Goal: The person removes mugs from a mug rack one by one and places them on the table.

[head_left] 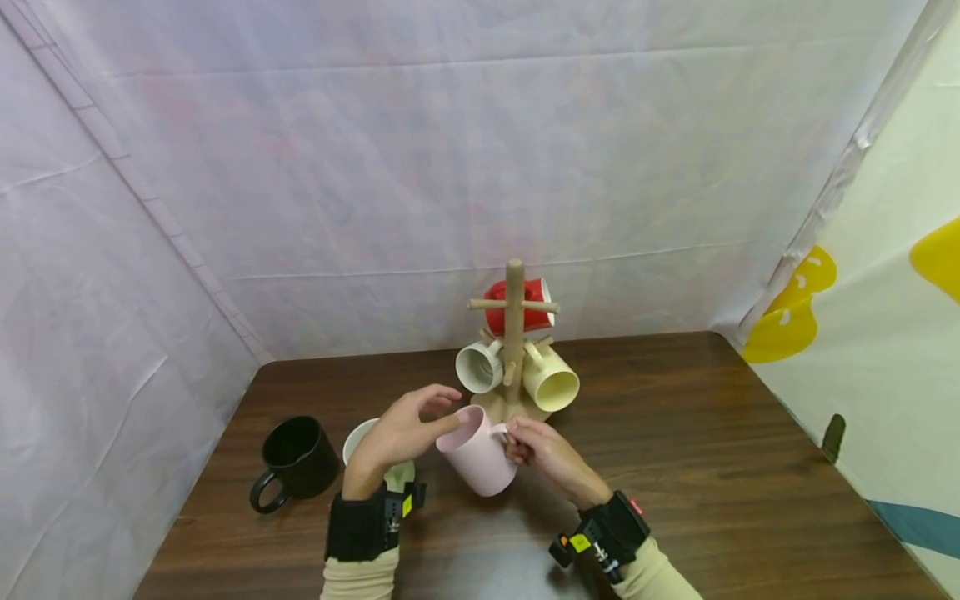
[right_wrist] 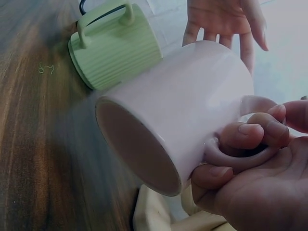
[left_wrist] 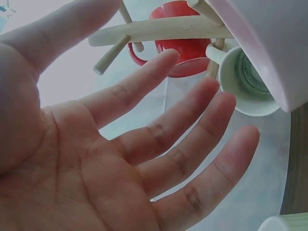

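My right hand [head_left: 555,458] grips the handle of a pink mug [head_left: 483,462], its fingers curled through the loop in the right wrist view. The mug is held tilted above the table, its mouth towards the upper left. Beside that mouth is my left hand [head_left: 401,429], fingers spread and loosely bent, holding nothing; in the left wrist view a gap shows between its fingertips and the pink mug [left_wrist: 274,43]. Behind the pink mug stands a wooden mug rack [head_left: 514,333]. On it hang a red mug [head_left: 536,321], a whitish mug [head_left: 480,368] and a pale yellow mug [head_left: 551,379].
A ribbed light green mug [right_wrist: 120,53] sits on the table, partly hidden by my left hand in the head view. Left of it is a black mug [head_left: 315,471] with its handle towards the near left. White cloth [head_left: 375,208] hangs behind the brown table [head_left: 712,467].
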The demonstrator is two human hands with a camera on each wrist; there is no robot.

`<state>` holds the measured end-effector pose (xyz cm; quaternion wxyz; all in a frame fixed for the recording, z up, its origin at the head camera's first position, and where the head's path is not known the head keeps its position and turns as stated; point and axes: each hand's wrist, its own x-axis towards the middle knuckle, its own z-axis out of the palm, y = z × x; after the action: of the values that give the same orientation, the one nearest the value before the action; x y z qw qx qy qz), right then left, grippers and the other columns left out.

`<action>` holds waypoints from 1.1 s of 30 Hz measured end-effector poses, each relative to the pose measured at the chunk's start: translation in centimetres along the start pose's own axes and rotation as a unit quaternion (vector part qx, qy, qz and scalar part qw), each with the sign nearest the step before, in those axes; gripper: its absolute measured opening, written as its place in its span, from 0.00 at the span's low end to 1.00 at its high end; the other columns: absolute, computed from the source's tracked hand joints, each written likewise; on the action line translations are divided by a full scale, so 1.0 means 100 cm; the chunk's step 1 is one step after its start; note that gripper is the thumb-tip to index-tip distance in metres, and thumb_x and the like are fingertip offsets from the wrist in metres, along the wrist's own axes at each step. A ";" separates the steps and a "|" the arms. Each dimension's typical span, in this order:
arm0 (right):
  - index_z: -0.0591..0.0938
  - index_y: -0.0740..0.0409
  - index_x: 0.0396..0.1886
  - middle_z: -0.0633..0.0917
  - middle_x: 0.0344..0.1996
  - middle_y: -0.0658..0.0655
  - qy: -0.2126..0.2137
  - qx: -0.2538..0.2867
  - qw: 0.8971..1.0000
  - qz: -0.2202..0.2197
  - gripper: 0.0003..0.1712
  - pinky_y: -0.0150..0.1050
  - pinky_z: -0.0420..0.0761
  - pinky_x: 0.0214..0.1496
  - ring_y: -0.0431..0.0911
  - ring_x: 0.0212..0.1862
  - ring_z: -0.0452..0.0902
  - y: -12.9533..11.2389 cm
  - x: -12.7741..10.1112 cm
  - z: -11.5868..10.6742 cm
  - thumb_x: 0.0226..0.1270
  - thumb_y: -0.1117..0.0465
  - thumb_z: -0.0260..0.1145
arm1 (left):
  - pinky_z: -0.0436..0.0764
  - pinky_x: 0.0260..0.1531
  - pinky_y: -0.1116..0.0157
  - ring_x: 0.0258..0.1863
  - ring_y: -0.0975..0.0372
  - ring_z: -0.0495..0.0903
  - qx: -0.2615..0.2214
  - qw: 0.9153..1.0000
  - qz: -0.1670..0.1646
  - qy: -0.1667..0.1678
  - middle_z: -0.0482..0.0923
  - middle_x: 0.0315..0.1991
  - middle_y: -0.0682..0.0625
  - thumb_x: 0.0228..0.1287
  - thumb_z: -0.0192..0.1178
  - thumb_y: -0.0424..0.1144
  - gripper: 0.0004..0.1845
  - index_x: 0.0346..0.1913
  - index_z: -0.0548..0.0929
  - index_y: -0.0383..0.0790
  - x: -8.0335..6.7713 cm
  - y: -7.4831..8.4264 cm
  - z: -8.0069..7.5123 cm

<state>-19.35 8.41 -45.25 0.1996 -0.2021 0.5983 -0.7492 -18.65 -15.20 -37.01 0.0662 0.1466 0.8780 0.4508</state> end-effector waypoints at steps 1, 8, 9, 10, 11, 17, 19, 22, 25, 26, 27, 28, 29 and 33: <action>0.66 0.55 0.27 0.64 0.26 0.50 0.003 0.001 1.000 0.002 0.17 0.33 0.61 0.36 0.42 0.29 0.61 0.000 0.000 0.000 0.81 0.57 0.44 | 0.77 0.52 0.48 0.56 0.48 0.78 0.000 1.000 0.002 0.000 0.81 0.53 0.40 0.67 0.63 0.46 0.19 0.56 0.80 0.42 0.000 -0.001 0.000; 0.66 0.55 0.27 0.64 0.26 0.50 0.011 0.007 1.000 -0.006 0.17 0.34 0.60 0.35 0.41 0.29 0.60 0.002 0.001 0.001 0.81 0.60 0.44 | 0.79 0.47 0.54 0.52 0.51 0.80 -0.004 1.000 -0.004 0.003 0.82 0.49 0.43 0.66 0.64 0.44 0.18 0.55 0.81 0.42 -0.001 -0.003 -0.001; 0.66 0.55 0.27 0.64 0.26 0.50 0.014 0.007 1.000 -0.005 0.16 0.34 0.60 0.35 0.41 0.29 0.60 0.002 0.002 0.001 0.80 0.60 0.45 | 0.80 0.47 0.54 0.52 0.51 0.80 -0.006 1.000 -0.006 0.003 0.82 0.49 0.44 0.66 0.64 0.43 0.17 0.55 0.81 0.42 -0.001 -0.003 -0.001; 0.67 0.55 0.27 0.64 0.26 0.50 0.016 0.007 1.000 -0.006 0.16 0.34 0.60 0.35 0.41 0.28 0.60 0.003 0.002 0.001 0.80 0.60 0.45 | 0.80 0.46 0.55 0.52 0.51 0.80 -0.006 1.000 -0.008 0.003 0.82 0.49 0.44 0.66 0.63 0.43 0.17 0.55 0.81 0.42 -0.001 -0.003 -0.001; 0.67 0.55 0.27 0.64 0.26 0.50 0.018 0.006 1.000 -0.006 0.16 0.34 0.60 0.35 0.41 0.28 0.60 0.003 0.002 0.001 0.80 0.60 0.45 | 0.80 0.46 0.55 0.52 0.51 0.80 -0.007 1.000 -0.010 0.003 0.82 0.49 0.44 0.66 0.63 0.43 0.17 0.55 0.81 0.42 -0.001 -0.004 -0.001; 0.68 0.56 0.28 0.64 0.25 0.50 0.025 0.003 1.000 -0.004 0.16 0.33 0.60 0.35 0.42 0.28 0.60 0.006 0.003 0.001 0.81 0.61 0.44 | 0.80 0.44 0.58 0.49 0.52 0.80 -0.014 1.000 -0.002 -0.006 0.82 0.48 0.43 0.66 0.64 0.41 0.17 0.55 0.81 0.40 -0.002 -0.006 -0.001; 0.67 0.56 0.28 0.64 0.25 0.50 0.026 0.003 1.000 -0.005 0.16 0.33 0.61 0.35 0.41 0.29 0.61 0.006 0.003 0.001 0.81 0.61 0.44 | 0.80 0.44 0.58 0.48 0.52 0.81 -0.014 1.000 0.002 -0.009 0.82 0.47 0.43 0.65 0.64 0.41 0.17 0.55 0.80 0.39 -0.002 -0.007 -0.002; 0.67 0.56 0.28 0.64 0.25 0.50 0.028 0.002 1.000 -0.006 0.16 0.33 0.61 0.35 0.41 0.29 0.61 0.007 0.003 0.002 0.81 0.61 0.44 | 0.80 0.44 0.58 0.48 0.52 0.81 -0.013 1.000 0.009 -0.012 0.82 0.47 0.43 0.65 0.63 0.40 0.17 0.55 0.80 0.38 -0.003 -0.008 -0.002; 0.68 0.55 0.28 0.64 0.25 0.50 0.029 0.004 1.000 -0.005 0.16 0.33 0.61 0.35 0.41 0.29 0.61 0.008 0.004 0.002 0.81 0.61 0.44 | 0.81 0.44 0.58 0.48 0.52 0.81 -0.013 1.000 0.014 -0.012 0.82 0.47 0.42 0.66 0.63 0.40 0.17 0.55 0.80 0.38 -0.003 -0.009 -0.003; 0.67 0.55 0.28 0.64 0.25 0.50 0.028 0.005 1.000 -0.005 0.16 0.33 0.60 0.35 0.41 0.29 0.61 0.008 0.004 0.002 0.81 0.61 0.43 | 0.81 0.44 0.58 0.48 0.51 0.81 -0.013 1.000 0.015 -0.013 0.82 0.47 0.42 0.66 0.63 0.40 0.17 0.55 0.80 0.38 -0.003 -0.009 -0.003; 0.67 0.55 0.28 0.64 0.25 0.50 0.028 0.007 1.000 -0.005 0.16 0.33 0.60 0.35 0.41 0.29 0.61 0.008 0.004 0.003 0.81 0.61 0.43 | 0.81 0.43 0.58 0.48 0.51 0.81 -0.013 1.000 0.014 -0.012 0.82 0.47 0.42 0.66 0.63 0.40 0.17 0.56 0.80 0.38 -0.003 -0.009 -0.003; 0.67 0.55 0.28 0.64 0.25 0.50 0.027 0.010 1.000 -0.007 0.16 0.33 0.60 0.35 0.41 0.29 0.61 0.009 0.005 0.003 0.81 0.61 0.43 | 0.81 0.43 0.58 0.48 0.51 0.81 -0.013 1.000 0.013 -0.011 0.82 0.47 0.42 0.66 0.63 0.40 0.17 0.56 0.80 0.38 -0.003 -0.009 -0.003; 0.67 0.55 0.28 0.64 0.25 0.50 0.026 0.015 1.000 -0.008 0.16 0.33 0.60 0.36 0.41 0.29 0.61 0.009 0.005 0.003 0.81 0.61 0.42 | 0.81 0.43 0.58 0.48 0.51 0.81 -0.013 1.000 0.012 -0.011 0.82 0.47 0.42 0.66 0.63 0.40 0.17 0.56 0.80 0.38 -0.004 -0.009 -0.004; 0.67 0.54 0.28 0.63 0.26 0.50 0.022 0.026 0.999 -0.015 0.16 0.32 0.61 0.36 0.40 0.29 0.60 0.011 0.007 0.004 0.81 0.62 0.42 | 0.81 0.43 0.59 0.48 0.52 0.81 -0.015 1.000 0.006 -0.007 0.82 0.47 0.43 0.67 0.63 0.40 0.17 0.56 0.80 0.39 -0.004 -0.008 -0.004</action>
<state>-19.63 7.46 -46.19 0.1802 -0.1896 0.5793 -0.7720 -18.51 -16.12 -37.42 0.0716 0.1537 0.8696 0.4636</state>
